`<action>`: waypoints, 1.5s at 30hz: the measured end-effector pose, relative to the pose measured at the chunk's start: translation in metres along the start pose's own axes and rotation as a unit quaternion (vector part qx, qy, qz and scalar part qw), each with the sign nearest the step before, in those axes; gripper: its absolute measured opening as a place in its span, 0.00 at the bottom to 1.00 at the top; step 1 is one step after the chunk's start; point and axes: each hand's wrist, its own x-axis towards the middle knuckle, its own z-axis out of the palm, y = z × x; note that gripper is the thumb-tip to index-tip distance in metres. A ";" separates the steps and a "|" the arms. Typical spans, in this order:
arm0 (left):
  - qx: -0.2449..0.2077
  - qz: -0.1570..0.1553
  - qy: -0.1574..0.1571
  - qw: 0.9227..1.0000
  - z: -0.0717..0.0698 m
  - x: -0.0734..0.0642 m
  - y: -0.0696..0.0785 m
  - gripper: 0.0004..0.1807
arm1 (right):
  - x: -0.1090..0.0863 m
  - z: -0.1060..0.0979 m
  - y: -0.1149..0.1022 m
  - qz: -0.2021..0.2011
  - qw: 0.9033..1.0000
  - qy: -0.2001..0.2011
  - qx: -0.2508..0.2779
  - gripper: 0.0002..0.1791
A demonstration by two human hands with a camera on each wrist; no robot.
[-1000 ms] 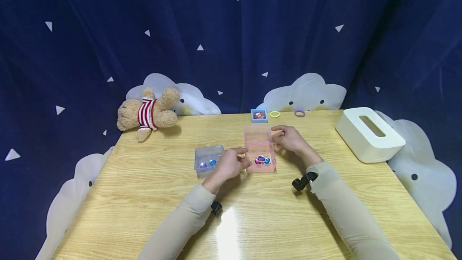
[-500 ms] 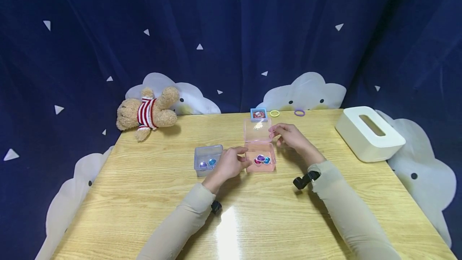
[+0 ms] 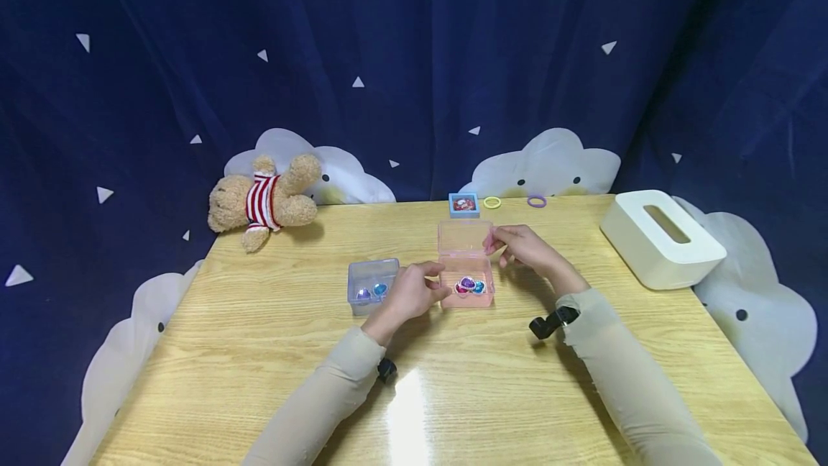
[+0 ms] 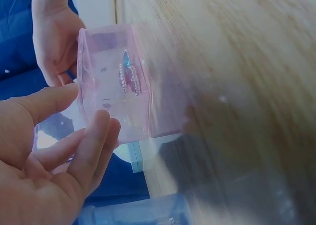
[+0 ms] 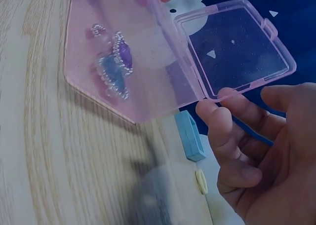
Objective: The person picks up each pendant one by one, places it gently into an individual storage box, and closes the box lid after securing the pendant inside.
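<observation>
A clear pink plastic box stands on the table with its hinged lid raised at the back. Several gem-like ornaments, red, purple and blue with sparkling rims, lie inside it. My left hand touches the box's left side, thumb and fingers extended and apart. At the lid's right edge, my right hand holds on with its fingertips; the right wrist view shows the fingers at the edge near the hinge. Left of my left hand stands a clear blue box with blue and purple gems in it.
A small blue frame, a yellow ring and a purple ring lie along the back edge. A teddy bear lies back left. To the right stands a white tissue box. A dark blue curtain hangs behind.
The pink lid swung back, then came slightly forward again and to the right. My right hand shifted slightly with it. The left hand and both boxes' bases stayed in place.
</observation>
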 end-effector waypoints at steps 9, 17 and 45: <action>0.004 -0.007 0.001 1.000 0.000 0.002 0.003 0.27 | -0.011 -0.004 -0.006 -0.023 0.999 -0.026 -0.018 0.20; 0.002 -0.019 -0.001 1.000 0.002 0.003 0.004 0.23 | -0.013 -0.002 -0.005 -0.039 0.996 -0.033 -0.068 0.17; -0.007 -0.014 -0.024 1.000 -0.002 -0.001 0.004 0.41 | -0.013 0.004 0.002 -0.047 0.993 -0.020 -0.103 0.15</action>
